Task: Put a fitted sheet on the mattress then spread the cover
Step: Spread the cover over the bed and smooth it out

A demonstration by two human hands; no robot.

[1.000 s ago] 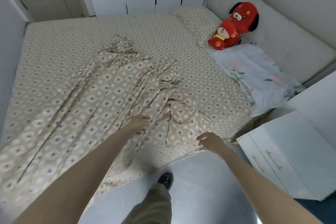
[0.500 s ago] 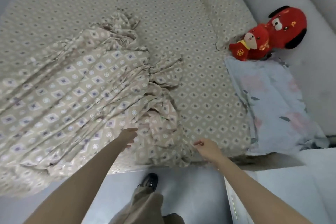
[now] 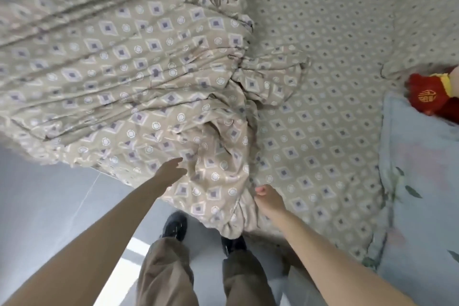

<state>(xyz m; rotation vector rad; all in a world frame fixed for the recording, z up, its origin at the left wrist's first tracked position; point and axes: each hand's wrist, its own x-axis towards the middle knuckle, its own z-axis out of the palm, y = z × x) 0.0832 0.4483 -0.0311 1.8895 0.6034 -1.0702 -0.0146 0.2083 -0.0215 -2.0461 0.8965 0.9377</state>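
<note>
**Two hands at a bunched cover on a sheeted bed**

A beige diamond-patterned cover (image 3: 139, 77) lies crumpled across the left of the bed, its near edge spilling over the side toward the grey floor (image 3: 44, 206). The matching fitted sheet (image 3: 323, 112) lies flat on the mattress to the right. The left hand (image 3: 171, 172) reaches forward, fingers spread open and holding nothing, just touching the folds. The right hand (image 3: 269, 197) rests at the cover's lower edge (whether its fingers pinch the cloth cannot be told). A red plush toy (image 3: 432, 93) sits far right.
</note>
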